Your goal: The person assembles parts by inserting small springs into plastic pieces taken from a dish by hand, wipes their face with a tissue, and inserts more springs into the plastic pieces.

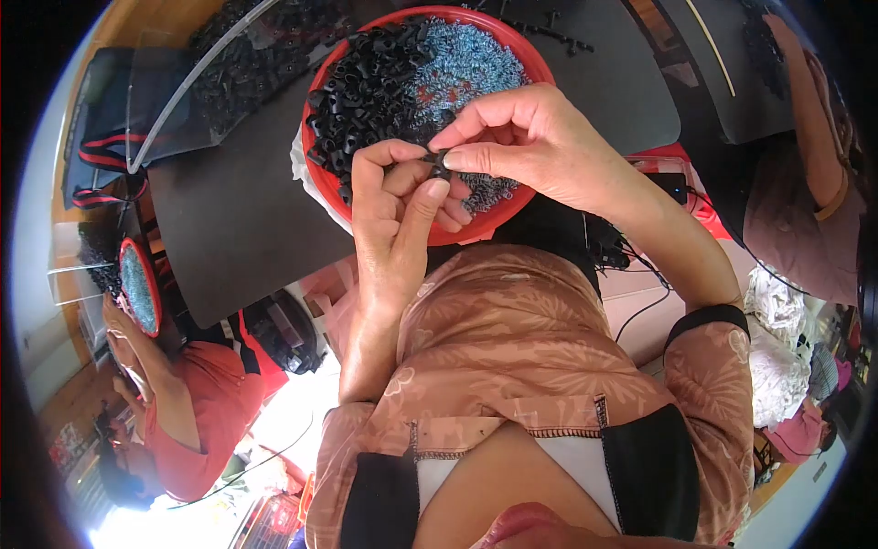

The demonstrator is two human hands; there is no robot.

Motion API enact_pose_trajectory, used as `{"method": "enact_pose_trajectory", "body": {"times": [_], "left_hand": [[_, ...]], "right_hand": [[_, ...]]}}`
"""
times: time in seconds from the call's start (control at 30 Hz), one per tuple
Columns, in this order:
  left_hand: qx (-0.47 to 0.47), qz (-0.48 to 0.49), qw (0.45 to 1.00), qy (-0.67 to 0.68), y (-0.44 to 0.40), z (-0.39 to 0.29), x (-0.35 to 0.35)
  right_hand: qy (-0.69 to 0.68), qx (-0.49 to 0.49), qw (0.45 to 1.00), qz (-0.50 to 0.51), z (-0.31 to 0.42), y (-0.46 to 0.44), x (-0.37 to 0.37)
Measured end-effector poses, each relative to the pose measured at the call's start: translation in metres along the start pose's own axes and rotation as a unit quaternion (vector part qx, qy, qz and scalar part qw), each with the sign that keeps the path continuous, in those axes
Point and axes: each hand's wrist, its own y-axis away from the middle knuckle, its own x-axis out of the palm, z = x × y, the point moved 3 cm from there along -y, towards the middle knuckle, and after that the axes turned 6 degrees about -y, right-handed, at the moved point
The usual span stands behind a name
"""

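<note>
- The small black piece [441, 167] I have hold of is mostly covered by my own fingertips, so I cannot make out its full shape
- My left hand [391, 206] has its thumb and forefinger nearly closed at the piece, the thumb tip just below it; the other fingers curl behind, partly hidden by the thumb
- My right hand [540, 142] comes in from the other side, thumb and forefinger tips drawn together in a pinch at the piece, its remaining fingers folded out of clear sight
- The piece sits between both sets of fingertips, above the red tub [540, 69]
- My hands block the tub's near part; beyond them, black parts [366, 82] fill its left and springs [471, 69] its right
- Whether a spring is in my fingers too, I cannot tell
- At the far right, another person's arm [819, 128] runs into the dark edge, its hand hard to make out
</note>
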Motion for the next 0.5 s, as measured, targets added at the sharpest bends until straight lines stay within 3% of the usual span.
{"method": "enact_pose_trajectory", "body": {"times": [0.27,0.5], "left_hand": [[-0.055,0.024,0.997,-0.042,-0.003,0.003,-0.003],[-0.022,0.022,0.999,-0.041,-0.001,0.002,-0.005]], "right_hand": [[-0.029,0.027,0.999,-0.009,-0.012,0.001,-0.004],[0.005,0.013,1.000,-0.007,-0.010,0.004,-0.001]]}}
